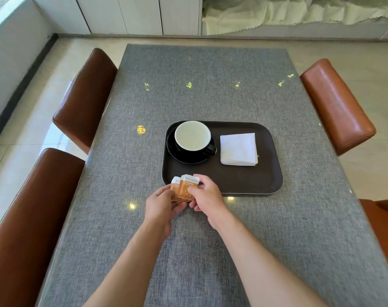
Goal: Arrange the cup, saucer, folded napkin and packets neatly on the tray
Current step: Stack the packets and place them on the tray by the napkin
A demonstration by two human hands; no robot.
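Packets (185, 187), two, orange: light, thin, likely slippery; pinched at near edges by left hand (160, 202) and right hand (205, 193), over tray (244, 185) near-left corner

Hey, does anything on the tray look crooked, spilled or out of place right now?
Nothing stands out. The cup sits upright on its saucer, napkin beside it, no spills. Both hands hold the packets at the tray's near edge.
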